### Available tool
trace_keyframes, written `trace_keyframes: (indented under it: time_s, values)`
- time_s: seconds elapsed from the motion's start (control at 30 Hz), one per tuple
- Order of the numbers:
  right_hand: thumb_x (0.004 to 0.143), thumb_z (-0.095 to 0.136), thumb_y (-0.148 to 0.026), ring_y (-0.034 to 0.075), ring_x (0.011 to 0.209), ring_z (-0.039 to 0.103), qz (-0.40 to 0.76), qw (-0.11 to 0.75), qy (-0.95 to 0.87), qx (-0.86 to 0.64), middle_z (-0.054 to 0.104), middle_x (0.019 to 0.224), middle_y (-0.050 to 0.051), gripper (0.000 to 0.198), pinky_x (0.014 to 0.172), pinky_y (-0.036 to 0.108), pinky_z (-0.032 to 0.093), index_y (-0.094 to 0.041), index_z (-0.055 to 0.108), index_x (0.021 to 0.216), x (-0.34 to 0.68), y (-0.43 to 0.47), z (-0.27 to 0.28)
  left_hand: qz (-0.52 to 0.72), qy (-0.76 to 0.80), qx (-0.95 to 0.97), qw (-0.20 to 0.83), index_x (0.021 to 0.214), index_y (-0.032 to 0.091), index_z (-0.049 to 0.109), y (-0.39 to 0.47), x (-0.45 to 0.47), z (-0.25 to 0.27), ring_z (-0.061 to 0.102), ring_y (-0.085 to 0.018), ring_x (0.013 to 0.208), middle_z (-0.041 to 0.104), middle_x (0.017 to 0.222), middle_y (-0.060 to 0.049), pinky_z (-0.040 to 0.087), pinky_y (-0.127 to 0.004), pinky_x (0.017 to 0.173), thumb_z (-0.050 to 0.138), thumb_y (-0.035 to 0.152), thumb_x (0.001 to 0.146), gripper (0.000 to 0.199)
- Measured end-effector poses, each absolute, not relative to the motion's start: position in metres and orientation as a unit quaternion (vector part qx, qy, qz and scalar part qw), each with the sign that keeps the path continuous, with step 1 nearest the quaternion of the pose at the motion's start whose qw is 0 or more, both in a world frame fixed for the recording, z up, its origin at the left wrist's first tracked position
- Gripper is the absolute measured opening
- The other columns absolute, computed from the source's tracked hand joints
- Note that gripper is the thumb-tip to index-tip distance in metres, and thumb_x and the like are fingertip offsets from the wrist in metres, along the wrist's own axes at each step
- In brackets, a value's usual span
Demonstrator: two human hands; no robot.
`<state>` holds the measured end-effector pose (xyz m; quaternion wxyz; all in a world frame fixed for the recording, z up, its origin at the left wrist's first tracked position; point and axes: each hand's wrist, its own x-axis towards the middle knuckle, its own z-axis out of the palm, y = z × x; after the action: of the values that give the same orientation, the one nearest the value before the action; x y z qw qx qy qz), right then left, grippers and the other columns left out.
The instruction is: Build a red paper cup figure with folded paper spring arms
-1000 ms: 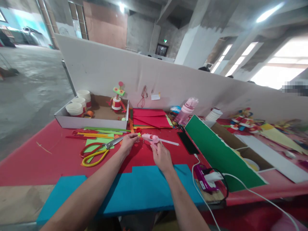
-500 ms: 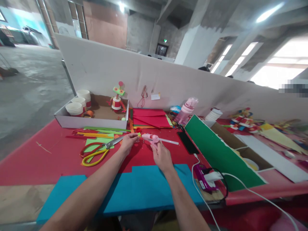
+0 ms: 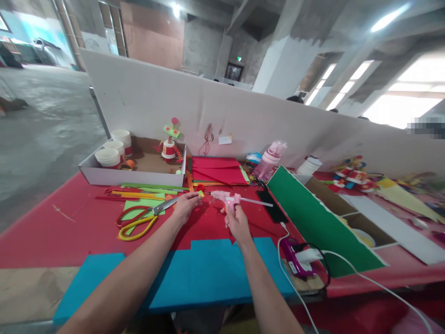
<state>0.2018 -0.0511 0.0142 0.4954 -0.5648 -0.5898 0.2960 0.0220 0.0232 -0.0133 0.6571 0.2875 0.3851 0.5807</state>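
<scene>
A pink glue gun (image 3: 222, 196) is gripped by its handle in my right hand (image 3: 238, 225), its nozzle pointing left. From its back end a long clear glue stick (image 3: 257, 202) juts out to the right. My left hand (image 3: 187, 205) pinches a small yellow-green paper piece (image 3: 201, 194) between thumb and fingers, just left of the nozzle and apart from it. Behind that piece is a small red item (image 3: 199, 188), too small to name. Scissors (image 3: 148, 218) with red and yellow handles lie left of my left hand, on green paper (image 3: 130, 213).
A shallow box (image 3: 132, 176) at the back left holds paper cups (image 3: 108, 158) and a paper-cup figure (image 3: 169, 148). Red paper sheets (image 3: 217, 169) lie behind my hands. To the right are a phone (image 3: 269, 208), a green-sided box (image 3: 313, 227), a purple power strip (image 3: 295, 262) and white cables.
My right hand has drawn the glue gun back to the right, away from the paper piece, and turned it to show its side. The left hand stays nearly still.
</scene>
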Motion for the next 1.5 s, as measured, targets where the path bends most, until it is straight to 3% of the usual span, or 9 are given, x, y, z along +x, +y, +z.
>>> trace_keyframes:
  time_s: [0.17,0.43,0.6,0.7,0.83,0.93,1.03,1.2,1.5]
  values:
    - [0.077,0.063,-0.054,0.006,0.044,0.046,0.487,0.557,-0.453,-0.498,0.067,0.083,0.002,0.039,0.039,0.021,0.043,-0.018,0.055,0.089,0.203,-0.050,0.011,0.573,0.378,0.281,0.671,0.079,0.011,0.065,0.021,0.023,-0.010,0.063,-0.011,0.056,0.068,0.067,-0.004,0.049,-0.022,0.058,0.085,0.014,0.055,0.032]
    - [0.064,0.076,-0.041,0.007,0.044,0.045,0.508,0.582,-0.391,-0.500,0.066,0.072,0.001,0.037,0.042,0.021,0.042,-0.017,0.058,0.086,0.226,-0.036,0.001,0.574,0.369,0.261,0.683,0.079,0.011,0.065,0.020,0.023,-0.008,0.064,-0.012,0.060,0.069,0.068,-0.004,0.052,-0.024,0.064,0.082,0.009,0.059,0.026]
    - [0.073,0.064,-0.041,0.013,0.050,0.054,0.323,0.493,-0.436,-0.680,0.061,0.065,0.001,0.025,0.046,0.025,0.044,-0.017,0.058,0.078,0.262,-0.013,-0.009,0.575,0.359,0.267,0.685,0.078,0.010,0.066,0.021,0.023,-0.008,0.064,-0.012,0.060,0.070,0.070,-0.005,0.052,-0.024,0.063,0.082,0.009,0.059,0.026]
    - [0.080,0.060,-0.036,0.018,0.063,0.062,0.116,0.363,-0.546,-0.746,0.063,0.069,0.006,0.019,0.054,0.025,0.045,-0.018,0.058,0.075,0.274,-0.009,-0.009,0.575,0.358,0.270,0.685,0.079,0.010,0.066,0.022,0.022,-0.009,0.064,-0.012,0.061,0.069,0.071,-0.005,0.052,-0.025,0.065,0.084,0.009,0.057,0.028]
    - [0.086,0.057,-0.043,0.026,0.079,0.066,0.006,0.198,-0.571,-0.796,0.065,0.087,0.018,0.030,0.065,0.032,0.047,-0.013,0.061,0.089,0.273,-0.019,0.003,0.575,0.362,0.283,0.676,0.079,0.011,0.066,0.022,0.022,-0.011,0.064,-0.012,0.059,0.069,0.070,-0.005,0.052,-0.026,0.064,0.085,0.014,0.055,0.031]
    - [0.084,0.060,-0.040,0.029,0.091,0.063,-0.033,0.228,-0.564,-0.793,0.061,0.100,0.021,0.032,0.074,0.038,0.048,-0.012,0.059,0.099,0.257,-0.025,0.015,0.570,0.372,0.295,0.671,0.081,0.011,0.066,0.021,0.023,-0.012,0.063,-0.012,0.056,0.069,0.068,-0.004,0.050,-0.025,0.060,0.086,0.018,0.053,0.035]
    - [0.085,0.055,-0.037,0.024,0.091,0.061,0.075,0.392,-0.613,-0.682,0.061,0.101,0.014,0.024,0.078,0.037,0.049,-0.016,0.059,0.097,0.224,-0.019,0.017,0.565,0.372,0.314,0.666,0.080,0.012,0.067,0.019,0.025,-0.011,0.061,-0.011,0.054,0.068,0.066,-0.003,0.048,-0.024,0.058,0.087,0.021,0.050,0.038]
    - [0.073,0.063,-0.035,0.011,0.069,0.058,0.522,0.513,-0.502,-0.461,0.061,0.109,0.004,0.035,0.059,0.023,0.050,-0.023,0.059,0.106,0.170,0.001,0.005,0.571,0.351,0.346,0.656,0.076,0.013,0.064,0.018,0.023,-0.008,0.060,-0.010,0.054,0.065,0.064,-0.001,0.045,-0.022,0.055,0.087,0.025,0.050,0.036]
    - [0.065,0.072,-0.023,0.009,0.064,0.060,0.637,0.539,-0.416,-0.362,0.065,0.077,-0.003,0.033,0.064,0.023,0.052,-0.020,0.064,0.097,0.162,-0.003,-0.006,0.533,0.360,0.385,0.662,0.077,0.013,0.063,0.015,0.020,-0.005,0.061,-0.012,0.056,0.066,0.065,-0.003,0.046,-0.023,0.056,0.085,0.023,0.054,0.033]
